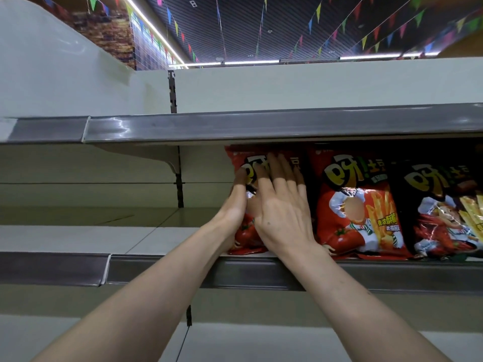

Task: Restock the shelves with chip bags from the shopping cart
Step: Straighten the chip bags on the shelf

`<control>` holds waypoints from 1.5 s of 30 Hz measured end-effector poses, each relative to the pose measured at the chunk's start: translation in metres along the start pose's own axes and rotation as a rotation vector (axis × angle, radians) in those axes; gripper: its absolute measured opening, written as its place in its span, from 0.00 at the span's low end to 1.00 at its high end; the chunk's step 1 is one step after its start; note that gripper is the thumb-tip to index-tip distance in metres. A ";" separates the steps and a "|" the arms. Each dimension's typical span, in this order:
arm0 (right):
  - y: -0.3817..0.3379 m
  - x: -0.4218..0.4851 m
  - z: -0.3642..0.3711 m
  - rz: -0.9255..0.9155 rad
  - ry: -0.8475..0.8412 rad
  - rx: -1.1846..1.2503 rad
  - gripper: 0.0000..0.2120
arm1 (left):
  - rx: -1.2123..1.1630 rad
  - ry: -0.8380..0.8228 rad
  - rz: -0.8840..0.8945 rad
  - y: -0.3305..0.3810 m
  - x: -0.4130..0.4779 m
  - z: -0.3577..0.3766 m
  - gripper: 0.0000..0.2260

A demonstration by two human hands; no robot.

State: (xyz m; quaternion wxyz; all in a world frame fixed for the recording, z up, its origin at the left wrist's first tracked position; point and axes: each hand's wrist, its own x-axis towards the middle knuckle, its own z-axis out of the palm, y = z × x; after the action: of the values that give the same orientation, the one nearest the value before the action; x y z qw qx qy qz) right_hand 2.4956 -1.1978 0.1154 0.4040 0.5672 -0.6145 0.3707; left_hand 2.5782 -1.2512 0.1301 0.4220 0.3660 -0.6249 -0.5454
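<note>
Three bags stand side by side on the shelf, under the upper shelf: the leftmost bag, the middle bag touching its right side, and the right bag beyond. My right hand lies on the leftmost bag's near face, my left hand against its left edge.

- Red chip bag: upright on shelf, frame centre.
- Right hand: fingers spread flat on its front.
- Left hand: at its 9 o'clock edge, seemingly pressed flat.
- Second red bag, dark bag: upright in a row at its 3 o'clock.
</note>
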 end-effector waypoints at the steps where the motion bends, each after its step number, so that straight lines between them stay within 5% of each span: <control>1: 0.000 0.000 0.001 0.001 -0.025 -0.006 0.14 | 0.002 -0.009 0.008 -0.001 0.000 0.000 0.31; 7: 0.002 -0.001 -0.002 0.027 -0.111 0.006 0.17 | 0.057 0.146 0.071 -0.006 -0.001 0.002 0.45; 13: 0.034 0.007 -0.023 0.028 -0.049 -0.084 0.18 | 0.610 0.450 0.587 -0.005 -0.024 0.015 0.18; 15: 0.047 0.012 -0.030 0.012 -0.034 -0.194 0.19 | 0.836 0.469 0.708 -0.004 -0.027 0.022 0.16; 19: 0.065 0.011 -0.039 0.035 -0.229 -0.322 0.19 | 1.127 0.389 0.674 -0.003 -0.026 0.033 0.18; 30: 0.080 0.003 -0.047 0.170 -0.384 -0.361 0.19 | 1.294 0.297 0.642 -0.001 -0.020 0.029 0.27; 35: 0.064 -0.003 -0.036 0.062 -0.078 -0.110 0.17 | 1.008 0.226 0.652 -0.002 -0.024 0.027 0.30; 38: 0.045 -0.004 -0.028 -0.057 -0.013 -0.020 0.18 | 0.681 0.365 0.620 -0.004 -0.028 0.031 0.25; 45: 0.046 -0.013 -0.016 -0.096 -0.075 0.046 0.16 | 0.268 0.340 0.088 0.015 -0.010 0.032 0.29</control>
State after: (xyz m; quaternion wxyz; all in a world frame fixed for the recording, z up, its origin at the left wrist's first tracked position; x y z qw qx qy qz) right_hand 2.4511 -1.1746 0.1102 0.3850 0.6186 -0.5925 0.3435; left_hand 2.5528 -1.2277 0.1420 0.4925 0.4778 -0.6269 -0.3690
